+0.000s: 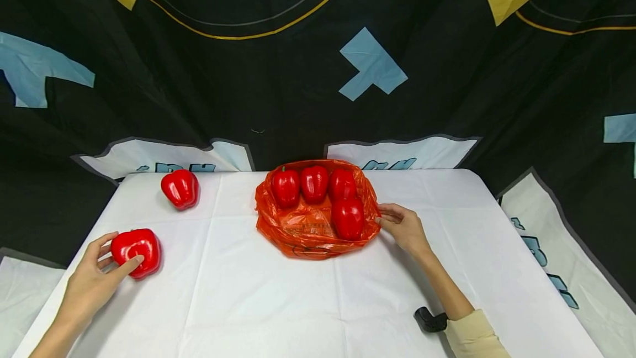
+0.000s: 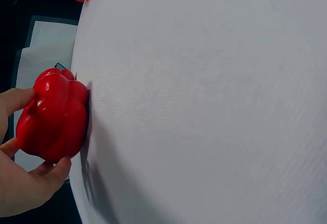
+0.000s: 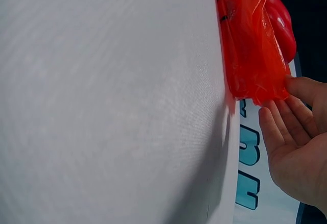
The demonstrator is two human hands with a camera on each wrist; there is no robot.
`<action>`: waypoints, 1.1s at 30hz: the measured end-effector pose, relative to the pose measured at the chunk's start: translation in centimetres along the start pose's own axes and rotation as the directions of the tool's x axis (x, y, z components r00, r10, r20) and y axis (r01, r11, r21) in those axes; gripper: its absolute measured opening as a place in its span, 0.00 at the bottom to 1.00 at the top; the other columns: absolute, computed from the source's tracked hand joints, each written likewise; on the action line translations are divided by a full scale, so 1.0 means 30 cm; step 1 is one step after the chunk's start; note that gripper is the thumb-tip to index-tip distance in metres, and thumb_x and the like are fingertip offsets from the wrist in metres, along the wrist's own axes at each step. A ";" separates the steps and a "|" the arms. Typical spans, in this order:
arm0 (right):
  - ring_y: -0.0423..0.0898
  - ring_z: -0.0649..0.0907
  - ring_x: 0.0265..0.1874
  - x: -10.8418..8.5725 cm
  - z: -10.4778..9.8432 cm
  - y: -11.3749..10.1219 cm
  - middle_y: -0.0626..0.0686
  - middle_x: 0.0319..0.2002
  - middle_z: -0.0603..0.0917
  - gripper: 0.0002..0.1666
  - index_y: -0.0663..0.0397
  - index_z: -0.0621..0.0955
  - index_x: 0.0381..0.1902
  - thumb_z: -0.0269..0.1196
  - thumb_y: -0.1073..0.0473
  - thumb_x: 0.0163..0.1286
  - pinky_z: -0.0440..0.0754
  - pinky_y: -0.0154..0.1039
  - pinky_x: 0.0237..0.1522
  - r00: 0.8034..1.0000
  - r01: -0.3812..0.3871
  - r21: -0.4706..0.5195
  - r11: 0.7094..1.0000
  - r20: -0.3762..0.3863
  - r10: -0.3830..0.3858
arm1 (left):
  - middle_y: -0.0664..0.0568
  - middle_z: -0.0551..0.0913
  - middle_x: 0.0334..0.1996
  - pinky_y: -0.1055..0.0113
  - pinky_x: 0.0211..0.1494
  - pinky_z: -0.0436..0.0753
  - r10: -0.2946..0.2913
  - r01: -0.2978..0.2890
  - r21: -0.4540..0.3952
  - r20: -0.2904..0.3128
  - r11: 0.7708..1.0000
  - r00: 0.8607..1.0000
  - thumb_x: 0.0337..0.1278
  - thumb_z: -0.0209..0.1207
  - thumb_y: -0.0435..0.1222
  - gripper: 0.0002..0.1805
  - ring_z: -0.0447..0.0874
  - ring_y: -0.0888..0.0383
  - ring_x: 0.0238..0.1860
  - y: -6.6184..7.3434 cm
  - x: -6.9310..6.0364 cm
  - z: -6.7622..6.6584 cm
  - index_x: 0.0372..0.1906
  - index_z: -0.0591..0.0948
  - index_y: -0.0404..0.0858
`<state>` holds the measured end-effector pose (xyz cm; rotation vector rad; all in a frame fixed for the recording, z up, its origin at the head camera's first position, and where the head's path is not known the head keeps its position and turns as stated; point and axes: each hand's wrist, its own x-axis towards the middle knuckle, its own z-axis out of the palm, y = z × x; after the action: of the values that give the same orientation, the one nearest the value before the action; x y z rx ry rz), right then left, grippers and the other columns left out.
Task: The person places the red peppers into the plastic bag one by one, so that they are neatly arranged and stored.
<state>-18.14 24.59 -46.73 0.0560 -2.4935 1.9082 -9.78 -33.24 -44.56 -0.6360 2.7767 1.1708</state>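
Pepper [image 1: 139, 246], glossy red and lobed, is gripped by the left hand [image 1: 93, 283], well left of a crumpled orange-red plastic bag [image 1: 300, 243]. Its right edge is pinched by the right hand [image 1: 406, 230].

Passage across white tablecloth [image 1: 258, 308] between held pepper [image 1: 142, 243] and red bag [image 1: 308, 250], rear pepper [image 1: 180, 189] obstructing far left, black curtain [image 1: 278, 104] behind

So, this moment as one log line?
left grip: holds red bell pepper | right grip: pinches orange-red plastic bag | bagged: four bell peppers | untouched: another bell pepper
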 end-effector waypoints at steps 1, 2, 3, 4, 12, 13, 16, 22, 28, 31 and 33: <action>0.58 0.84 0.51 0.000 0.000 0.000 0.67 0.53 0.82 0.22 0.72 0.79 0.57 0.67 0.71 0.65 0.82 0.30 0.47 1.000 0.002 0.000 1.000 0.001 -0.002 | 0.20 0.51 0.69 0.35 0.50 0.76 0.004 -0.004 -0.001 -0.003 1.000 1.000 0.66 0.60 0.51 0.51 0.59 0.22 0.62 -0.001 -0.001 0.001 0.78 0.44 0.31; 0.58 0.84 0.51 0.001 0.000 0.000 0.67 0.53 0.82 0.22 0.72 0.79 0.57 0.67 0.71 0.66 0.82 0.30 0.47 1.000 0.002 0.003 1.000 0.003 -0.002 | 0.20 0.52 0.69 0.35 0.50 0.76 0.010 -0.010 -0.002 -0.007 1.000 1.000 0.66 0.60 0.51 0.51 0.59 0.22 0.61 -0.002 -0.001 0.002 0.78 0.44 0.31; 0.59 0.84 0.52 0.001 0.000 0.002 0.67 0.53 0.82 0.22 0.72 0.79 0.57 0.67 0.71 0.66 0.82 0.30 0.47 1.000 0.004 0.005 1.000 0.004 -0.004 | 0.20 0.52 0.69 0.35 0.51 0.76 0.014 -0.014 -0.004 -0.012 1.000 1.000 0.67 0.60 0.51 0.51 0.59 0.22 0.61 -0.004 -0.001 0.003 0.78 0.44 0.31; 0.59 0.83 0.52 0.002 0.000 0.003 0.68 0.53 0.82 0.22 0.72 0.79 0.57 0.67 0.71 0.66 0.82 0.30 0.47 1.000 0.006 0.008 1.000 0.005 -0.007 | 0.20 0.52 0.69 0.35 0.51 0.76 0.017 -0.017 -0.007 -0.014 1.000 1.000 0.67 0.60 0.51 0.51 0.59 0.22 0.61 -0.005 -0.001 0.004 0.78 0.44 0.32; 0.59 0.83 0.52 0.003 0.002 0.002 0.68 0.54 0.82 0.23 0.72 0.79 0.58 0.67 0.71 0.66 0.82 0.30 0.47 1.000 0.006 0.015 1.000 0.011 -0.006 | 0.20 0.50 0.69 0.36 0.50 0.77 0.026 -0.027 -0.045 -0.016 0.999 1.000 0.67 0.61 0.49 0.50 0.60 0.21 0.60 -0.017 0.006 0.008 0.78 0.44 0.32; 0.59 0.83 0.52 0.003 0.002 0.001 0.68 0.54 0.82 0.23 0.72 0.79 0.58 0.67 0.71 0.66 0.82 0.30 0.47 1.000 0.006 0.014 1.000 0.011 -0.006 | 0.20 0.50 0.69 0.36 0.50 0.77 0.024 -0.025 -0.052 -0.019 0.998 1.000 0.67 0.61 0.48 0.50 0.60 0.21 0.60 -0.018 0.006 0.009 0.78 0.45 0.32; 0.60 0.83 0.52 0.002 0.004 -0.002 0.68 0.54 0.82 0.22 0.72 0.79 0.57 0.67 0.71 0.65 0.82 0.30 0.47 1.000 0.007 0.015 1.000 0.010 -0.007 | 0.20 0.49 0.70 0.37 0.50 0.77 0.019 -0.021 -0.070 -0.027 0.997 0.999 0.67 0.61 0.47 0.49 0.60 0.22 0.60 -0.017 0.006 0.012 0.78 0.45 0.32; 0.59 0.84 0.52 0.002 0.002 -0.003 0.68 0.53 0.82 0.22 0.72 0.79 0.57 0.67 0.71 0.65 0.82 0.31 0.47 1.000 0.007 0.013 1.000 0.008 -0.007 | 0.20 0.51 0.70 0.37 0.46 0.81 0.048 -0.051 -0.079 -0.037 0.996 0.998 0.66 0.62 0.47 0.48 0.61 0.21 0.60 0.006 -0.003 0.018 0.78 0.47 0.33; 0.57 0.84 0.51 0.003 0.000 0.001 0.67 0.53 0.83 0.22 0.72 0.79 0.57 0.68 0.70 0.65 0.82 0.30 0.47 1.000 0.016 -0.004 1.000 0.006 -0.016 | 0.21 0.53 0.68 0.38 0.43 0.83 0.110 -0.112 -0.087 -0.035 0.990 0.993 0.65 0.63 0.48 0.49 0.61 0.22 0.60 0.055 -0.023 0.037 0.77 0.49 0.33; 0.57 0.84 0.51 0.004 0.000 0.003 0.67 0.53 0.83 0.22 0.71 0.80 0.57 0.68 0.70 0.65 0.82 0.31 0.47 1.000 0.013 -0.010 1.000 0.005 -0.013 | 0.21 0.55 0.68 0.38 0.42 0.84 0.158 -0.160 -0.101 -0.036 0.982 0.987 0.64 0.64 0.47 0.48 0.61 0.22 0.60 0.081 -0.035 0.057 0.77 0.50 0.34; 0.57 0.84 0.51 0.003 -0.001 0.002 0.67 0.53 0.83 0.22 0.71 0.80 0.57 0.67 0.70 0.65 0.82 0.31 0.47 1.000 0.012 -0.014 1.000 0.005 -0.012 | 0.22 0.56 0.68 0.40 0.41 0.84 0.188 -0.190 -0.110 -0.033 0.975 0.982 0.64 0.64 0.47 0.47 0.62 0.23 0.60 0.098 -0.041 0.072 0.77 0.51 0.34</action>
<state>-18.25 24.63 -46.78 0.0755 -2.5037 1.8886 -10.03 -29.45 -43.86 -0.4008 2.8585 1.3726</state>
